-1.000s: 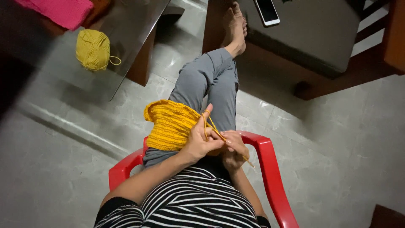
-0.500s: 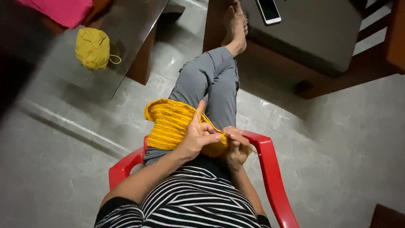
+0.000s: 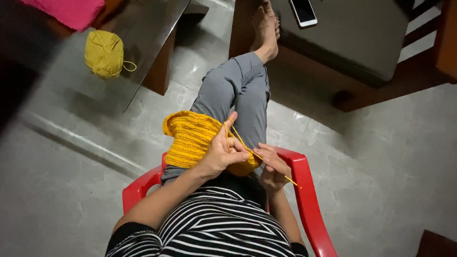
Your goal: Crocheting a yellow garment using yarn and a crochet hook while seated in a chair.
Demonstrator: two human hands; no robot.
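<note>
A striped black-and-white top fills the bottom of the view, and the person sits in a red plastic chair (image 3: pixel 304 190) whose arms curve round on both sides. The left hand (image 3: pixel 221 154) lies on a piece of yellow knitted fabric (image 3: pixel 190 140) in the lap, its fingers curled round the fabric's near edge and its forefinger raised with a strand of yellow yarn (image 3: pixel 238 135) running over it. The right hand (image 3: pixel 273 169) sits just beside it, fingers closed on a thin yellow hook (image 3: pixel 290 180) whose free end pokes out past the hand toward the chair's arm. The working end of the hook, between the two hands, is too small to make out. The fabric drapes over the thigh of grey trousers (image 3: pixel 238 95), and the legs stretch away with a bare foot (image 3: pixel 264 26) resting against the dark wooden frame of a seat.

The floor (image 3: pixel 381 166) is pale grey marbled tile, glossy enough to throw dull reflections. Farther off on the left stands a low table with a glass top (image 3: pixel 143 38); on it rests a ball of yellow yarn (image 3: pixel 104 53) with a loose loop at its side, and beyond that a pink knitted piece (image 3: pixel 71 10) at the top edge. On the far right a grey cushion (image 3: pixel 362 38) covers the wooden seat, and a phone (image 3: pixel 304 12) lies on it, screen dark.
</note>
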